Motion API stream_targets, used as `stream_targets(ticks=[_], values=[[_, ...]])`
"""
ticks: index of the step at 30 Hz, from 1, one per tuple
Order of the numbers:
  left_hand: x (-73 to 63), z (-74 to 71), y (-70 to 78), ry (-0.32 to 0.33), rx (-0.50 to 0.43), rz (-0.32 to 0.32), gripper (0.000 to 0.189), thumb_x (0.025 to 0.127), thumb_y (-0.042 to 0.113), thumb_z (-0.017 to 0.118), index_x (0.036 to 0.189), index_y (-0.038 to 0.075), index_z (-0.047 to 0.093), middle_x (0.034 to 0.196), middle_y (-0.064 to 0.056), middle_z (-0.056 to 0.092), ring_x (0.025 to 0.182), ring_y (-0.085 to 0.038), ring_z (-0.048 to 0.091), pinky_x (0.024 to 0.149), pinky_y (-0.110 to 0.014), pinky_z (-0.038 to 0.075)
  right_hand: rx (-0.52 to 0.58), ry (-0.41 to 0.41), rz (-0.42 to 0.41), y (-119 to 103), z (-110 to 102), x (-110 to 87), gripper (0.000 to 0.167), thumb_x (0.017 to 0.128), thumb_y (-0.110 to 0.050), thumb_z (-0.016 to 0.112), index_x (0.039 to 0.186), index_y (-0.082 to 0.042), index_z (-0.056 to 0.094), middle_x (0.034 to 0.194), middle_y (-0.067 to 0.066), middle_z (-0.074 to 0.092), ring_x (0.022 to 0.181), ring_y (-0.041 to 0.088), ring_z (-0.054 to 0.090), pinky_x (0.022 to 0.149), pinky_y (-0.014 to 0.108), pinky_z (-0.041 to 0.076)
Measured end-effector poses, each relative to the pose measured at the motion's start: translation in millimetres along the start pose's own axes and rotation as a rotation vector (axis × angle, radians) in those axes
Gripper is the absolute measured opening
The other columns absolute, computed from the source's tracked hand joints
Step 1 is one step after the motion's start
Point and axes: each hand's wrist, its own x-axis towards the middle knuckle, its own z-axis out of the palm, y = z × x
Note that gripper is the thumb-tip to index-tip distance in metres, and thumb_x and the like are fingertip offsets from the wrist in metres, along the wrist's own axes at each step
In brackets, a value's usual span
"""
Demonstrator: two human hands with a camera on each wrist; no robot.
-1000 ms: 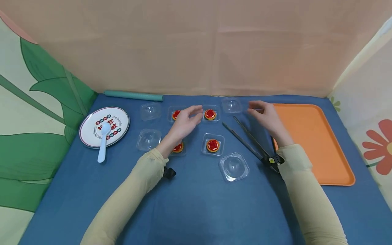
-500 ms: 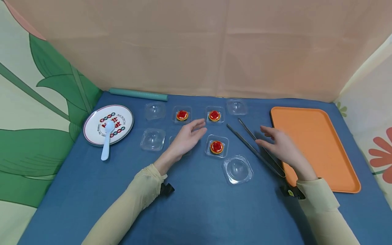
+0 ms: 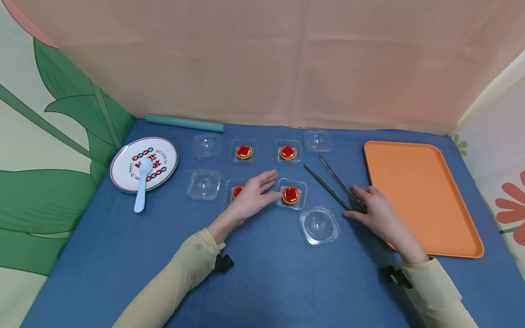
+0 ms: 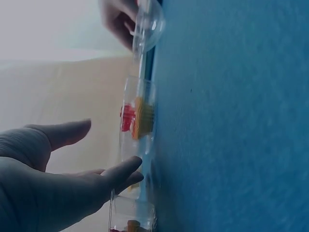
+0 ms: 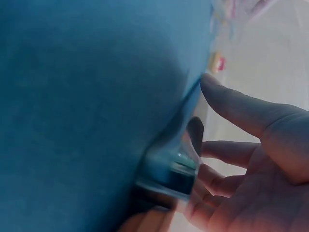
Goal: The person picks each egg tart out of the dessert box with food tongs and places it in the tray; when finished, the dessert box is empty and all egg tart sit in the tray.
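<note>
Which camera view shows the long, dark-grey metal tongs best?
The head view: both spread arms of the tongs show, though the right hand covers part of the near end. The right wrist view gives only a blurred close-up of that end; in the left wrist view I cannot make them out.

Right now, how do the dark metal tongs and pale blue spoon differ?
The dark metal tongs have two arms spread apart; the pale blue spoon is one piece with a rounded bowl. The tongs are beside the orange rectangular tray; the spoon rests partly on the round white plate. The right hand is at the tongs; the spoon is untouched. Both are slender.
</note>
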Motion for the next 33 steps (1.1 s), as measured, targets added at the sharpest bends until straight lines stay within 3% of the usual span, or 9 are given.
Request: stream_targets(ticks=[4, 11, 19, 26, 28, 33], values=[[-0.8, 4.5, -3.1, -0.027, -0.052, 0.007, 0.075, 0.103, -0.003, 0.067, 0.165, -0.008, 0.026, 0.172, -0.023, 0.029, 0.158, -0.035, 0.03, 0.124, -0.043, 0.039, -0.053, 0.014, -0.021, 1.5, 4.0, -0.5, 0.07, 0.087, -0.011, 0.091, 0.139, 0.022, 0.056, 0.1, 0.026, 0.059, 0.08, 0.03, 0.051, 0.06, 0.035, 0.042], [-5.1, 11.4, -7.8, -0.011, -0.058, -0.01, 0.075, 0.101, -0.008, 0.067, 0.165, -0.007, 0.028, 0.171, -0.022, 0.031, 0.158, -0.033, 0.03, 0.122, -0.041, 0.041, -0.107, 0.048, -0.06, -2.7, 4.6, -1.4, 0.052, 0.092, -0.001, 0.082, 0.133, 0.022, 0.059, 0.096, 0.026, 0.06, 0.079, 0.031, 0.05, 0.062, 0.038, 0.042], [-8.2, 15.0, -11.6, 0.002, -0.065, -0.001, 0.072, 0.102, -0.007, 0.068, 0.164, -0.006, 0.031, 0.171, -0.02, 0.033, 0.158, -0.031, 0.032, 0.121, -0.038, 0.043, -0.019, 0.083, -0.038, -10.0, -11.9, -10.9, 0.042, 0.099, -0.001, 0.069, 0.134, 0.02, 0.057, 0.105, 0.027, 0.053, 0.078, 0.028, 0.048, 0.059, 0.034, 0.038], [-10.8, 13.7, -11.7, 0.0, -0.074, 0.002, 0.072, 0.102, -0.007, 0.067, 0.165, -0.007, 0.031, 0.171, -0.021, 0.032, 0.158, -0.032, 0.031, 0.122, -0.039, 0.042, -0.026, 0.151, -0.06, -17.5, -30.5, -21.3, 0.042, 0.097, -0.011, 0.079, 0.13, 0.011, 0.064, 0.086, 0.012, 0.067, 0.058, 0.015, 0.045, 0.047, 0.027, 0.033], [-10.5, 13.5, -12.0, 0.005, -0.075, 0.0, 0.073, 0.102, -0.007, 0.067, 0.165, -0.007, 0.03, 0.171, -0.021, 0.032, 0.158, -0.032, 0.031, 0.122, -0.039, 0.042, -0.046, 0.16, -0.073, -19.9, -34.3, -25.0, 0.043, 0.095, -0.014, 0.082, 0.129, 0.008, 0.067, 0.087, 0.013, 0.07, 0.055, 0.012, 0.044, 0.046, 0.026, 0.031], [-9.4, 12.7, -11.9, 0.023, -0.07, 0.006, 0.073, 0.101, -0.007, 0.068, 0.164, -0.007, 0.031, 0.171, -0.021, 0.033, 0.158, -0.033, 0.032, 0.122, -0.04, 0.042, -0.113, 0.139, -0.121, -31.2, -43.0, -35.9, 0.04, 0.092, -0.018, 0.087, 0.125, 0.0, 0.074, 0.071, -0.002, 0.061, 0.052, 0.008, 0.04, 0.044, 0.025, 0.029]])
